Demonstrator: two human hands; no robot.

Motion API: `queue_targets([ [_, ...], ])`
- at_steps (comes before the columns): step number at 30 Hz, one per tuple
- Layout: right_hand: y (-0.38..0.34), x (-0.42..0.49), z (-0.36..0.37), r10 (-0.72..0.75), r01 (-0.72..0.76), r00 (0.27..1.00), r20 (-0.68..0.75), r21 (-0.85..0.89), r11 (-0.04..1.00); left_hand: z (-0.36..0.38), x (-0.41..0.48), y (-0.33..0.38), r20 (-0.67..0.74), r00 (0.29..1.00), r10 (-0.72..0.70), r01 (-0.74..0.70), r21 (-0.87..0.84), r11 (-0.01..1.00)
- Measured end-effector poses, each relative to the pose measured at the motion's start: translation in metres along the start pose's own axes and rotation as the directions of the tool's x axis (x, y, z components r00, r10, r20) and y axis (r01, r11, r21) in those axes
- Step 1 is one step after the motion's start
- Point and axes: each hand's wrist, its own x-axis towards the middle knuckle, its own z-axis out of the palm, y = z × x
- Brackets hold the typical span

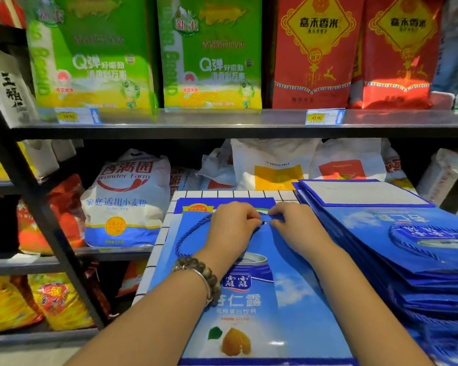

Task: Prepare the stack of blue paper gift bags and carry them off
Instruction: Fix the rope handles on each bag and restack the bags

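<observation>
Prep step: left grip [232, 228] and right grip [296, 229] both pinch the cord [193, 228] at the eyelet [264, 222] of a bag [288, 286] flat on the table [156, 249]; stack [407, 260] just right. Next, probably: seat cord, restack.

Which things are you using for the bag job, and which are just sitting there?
For the job: blue bag, cord, stack of bags, left hand, right hand.
Just sitting: green rice bags, red rice bags, flour sack, price tags.
</observation>
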Motion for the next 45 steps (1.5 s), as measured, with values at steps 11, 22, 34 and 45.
queue_targets([
  [11, 0.003, 0.000, -0.003, 0.032, -0.025, 0.998, -0.057, 0.120, 0.992, 0.007, -0.006, 0.012, -0.006, 0.991, 0.133, -0.130, 0.175, 0.976],
  [22, 0.003, -0.001, -0.011, -0.014, 0.050, 0.994, -0.105, 0.345, 0.937, 0.002, -0.002, 0.005, -0.153, 0.983, 0.105, -0.084, 0.139, 0.987],
  [34, 0.000, -0.004, -0.011, -0.044, 0.123, 0.981, -0.189, 0.432, 0.893, -0.020, 0.024, 0.014, 0.306, 0.952, -0.002, 0.071, -0.216, 0.974],
  [45, 0.001, -0.007, -0.006, -0.081, 0.167, 0.980, -0.183, 0.530, 0.831, -0.026, 0.055, 0.012, 0.666, 0.648, -0.371, 0.644, -0.218, 0.733],
])
